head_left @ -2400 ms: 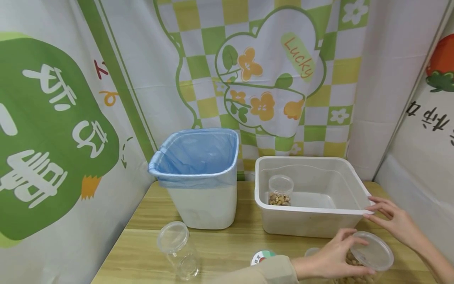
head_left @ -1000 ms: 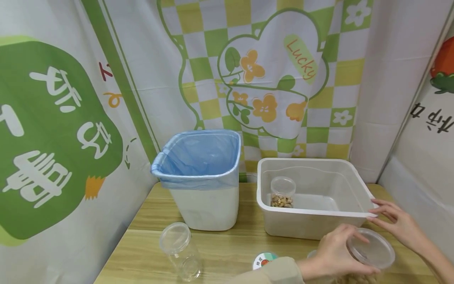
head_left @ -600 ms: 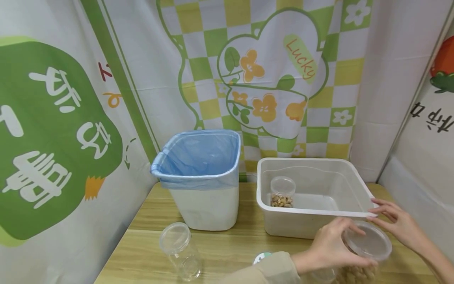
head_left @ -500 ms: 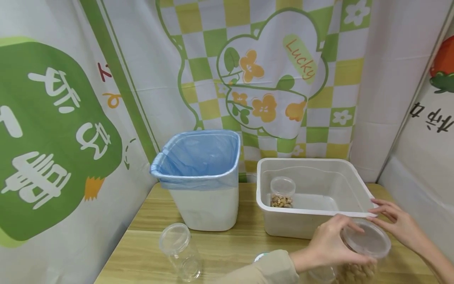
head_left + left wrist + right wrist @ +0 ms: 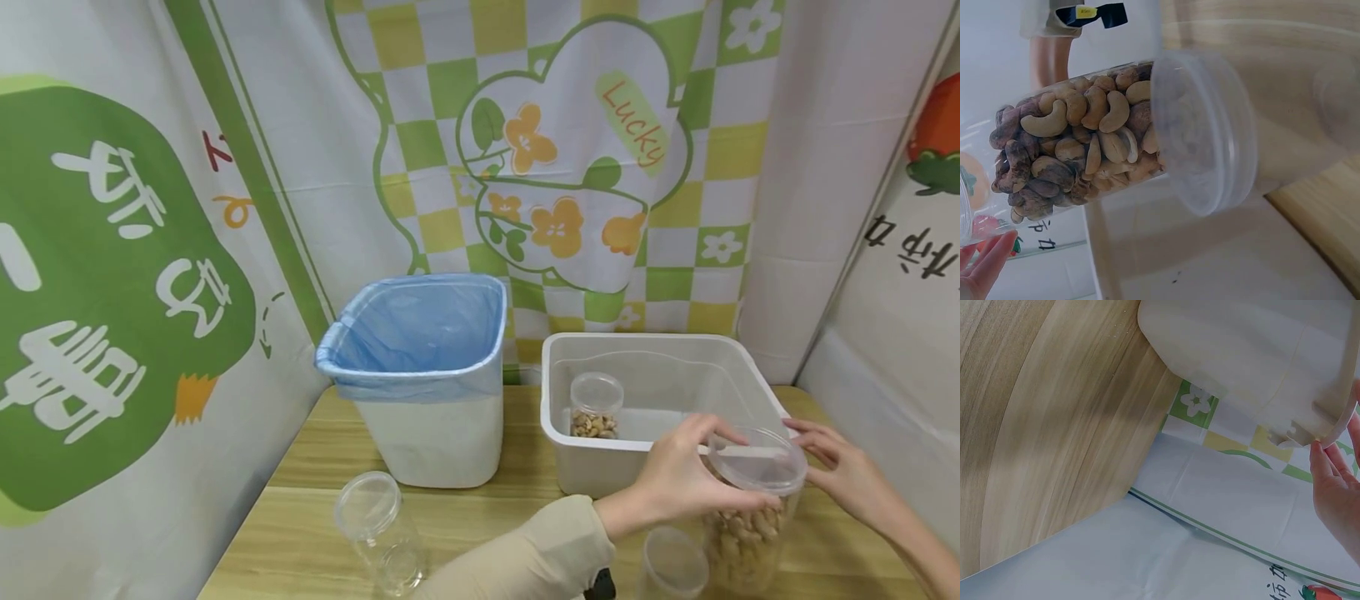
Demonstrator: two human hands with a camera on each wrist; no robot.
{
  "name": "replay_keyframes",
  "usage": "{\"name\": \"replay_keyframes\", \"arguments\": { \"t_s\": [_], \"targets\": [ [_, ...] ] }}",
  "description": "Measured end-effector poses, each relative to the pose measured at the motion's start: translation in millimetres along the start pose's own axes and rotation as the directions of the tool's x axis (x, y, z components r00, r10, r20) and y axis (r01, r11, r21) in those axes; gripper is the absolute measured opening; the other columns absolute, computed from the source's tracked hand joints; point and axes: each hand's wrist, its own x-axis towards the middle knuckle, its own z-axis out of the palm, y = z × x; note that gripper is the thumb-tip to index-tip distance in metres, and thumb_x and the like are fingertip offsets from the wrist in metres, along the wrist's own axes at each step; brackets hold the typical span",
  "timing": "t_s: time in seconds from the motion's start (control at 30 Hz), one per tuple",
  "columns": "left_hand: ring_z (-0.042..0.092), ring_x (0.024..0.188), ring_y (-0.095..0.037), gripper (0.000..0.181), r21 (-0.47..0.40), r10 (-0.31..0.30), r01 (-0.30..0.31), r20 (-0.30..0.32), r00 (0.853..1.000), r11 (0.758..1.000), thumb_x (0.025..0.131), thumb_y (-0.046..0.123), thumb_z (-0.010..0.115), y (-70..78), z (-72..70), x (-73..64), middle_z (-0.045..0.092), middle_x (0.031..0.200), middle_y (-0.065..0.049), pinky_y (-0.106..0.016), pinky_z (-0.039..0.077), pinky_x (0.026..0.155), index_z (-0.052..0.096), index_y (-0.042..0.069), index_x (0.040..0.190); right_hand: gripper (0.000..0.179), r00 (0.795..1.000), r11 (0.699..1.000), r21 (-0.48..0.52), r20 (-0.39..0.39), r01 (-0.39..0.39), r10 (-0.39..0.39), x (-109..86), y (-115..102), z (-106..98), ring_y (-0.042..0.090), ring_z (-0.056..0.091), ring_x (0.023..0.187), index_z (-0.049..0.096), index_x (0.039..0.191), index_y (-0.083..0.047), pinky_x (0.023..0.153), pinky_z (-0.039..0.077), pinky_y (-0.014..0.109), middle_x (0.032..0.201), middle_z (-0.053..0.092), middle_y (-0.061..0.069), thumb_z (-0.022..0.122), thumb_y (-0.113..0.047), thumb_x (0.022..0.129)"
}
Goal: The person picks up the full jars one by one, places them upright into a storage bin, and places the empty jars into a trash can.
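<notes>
My left hand (image 5: 686, 475) grips a clear lidded jar of cashews (image 5: 746, 537) near its top, in front of the grey-white plastic tub (image 5: 611, 462). In the left wrist view the cashews (image 5: 1079, 137) fill much of the jar, and some left fingers (image 5: 988, 269) show at its lidded end. My right hand (image 5: 847, 467) pinches the tub's right front corner; the right wrist view shows its fingertips (image 5: 1319, 453) at the rim. A smaller clear lidded jar (image 5: 675, 562) stands on the table beside the cashew jar. Inside the tub, at its left, sits another jar of nuts (image 5: 596, 404).
A waste bin (image 5: 442, 433) lined with a blue bag stands left of the tub. In front of it is an empty clear jar (image 5: 378, 529) with a lid. The wooden table (image 5: 300, 517) meets printed cloth walls (image 5: 562, 167) behind and at both sides.
The left hand has raised the cashew jar from the table's front right toward the tub's front edge, uncovering more of the smaller jar. The right hand keeps its place on the rim.
</notes>
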Motion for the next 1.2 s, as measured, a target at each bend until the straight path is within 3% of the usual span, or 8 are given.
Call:
{"name": "replay_keyframes", "arguments": {
  "t_s": [0.17,0.4,0.5,0.8,1.2],
  "targets": [
    [0.046,0.087,0.006,0.046,-0.013,0.021,-0.021,-0.014,1.000,1.000,0.056,0.028,0.083,2.7,-9.1,9.1,0.056,0.094,0.007,-0.002,0.034,0.071,0.055,0.015,0.090,0.025,1.000,1.000,0.019,-0.029,0.003,-0.002,0.5,2.1,0.6,-0.019,0.035,0.103,0.058,0.081,0.001,0.081,0.028,-0.002,0.116,0.040,-0.028,0.064,0.018,0.065],
    [0.047,0.087,0.006,0.047,-0.040,0.047,-0.049,-0.045,0.998,0.998,0.055,0.025,0.084,4.9,-20.1,23.7,0.057,0.096,0.005,-0.003,0.035,0.072,0.055,0.013,0.090,0.051,0.998,0.997,0.070,-0.068,0.018,-0.013,-1.4,4.3,2.3,-0.019,0.035,0.103,0.060,0.093,-0.023,0.080,0.030,-0.001,0.113,0.041,-0.026,0.063,0.020,0.066],
    [0.047,0.088,0.005,0.048,-0.047,0.058,-0.060,-0.051,0.997,0.997,0.055,0.024,0.084,6.0,-25.2,30.6,0.058,0.097,0.005,-0.004,0.036,0.072,0.055,0.012,0.091,0.053,0.997,0.998,0.063,-0.072,0.011,-0.006,-1.2,3.5,2.4,-0.020,0.036,0.102,0.059,0.092,-0.026,0.080,0.030,-0.002,0.112,0.041,-0.027,0.063,0.019,0.066],
    [0.045,0.088,0.006,0.047,-0.083,0.021,-0.025,-0.054,0.998,0.996,0.056,0.024,0.083,8.8,-38.3,48.8,0.059,0.099,0.004,-0.005,0.035,0.073,0.056,0.012,0.092,0.028,0.998,1.000,-0.009,-0.061,-0.021,0.020,0.1,3.5,3.1,-0.023,0.035,0.098,0.059,0.078,-0.005,0.079,0.028,-0.003,0.110,0.038,-0.031,0.066,0.017,0.063],
    [0.044,0.090,0.007,0.042,-0.152,-0.112,0.107,-0.027,0.993,0.983,0.062,0.028,0.080,6.4,-58.6,73.1,0.057,0.100,0.012,-0.010,0.036,0.076,0.056,0.015,0.094,0.022,0.999,1.000,-0.015,-0.021,-0.026,0.025,0.4,-0.6,2.9,-0.018,0.036,0.103,0.059,0.082,0.003,0.081,0.029,-0.001,0.116,0.040,-0.026,0.065,0.016,0.066]
  ]
}}
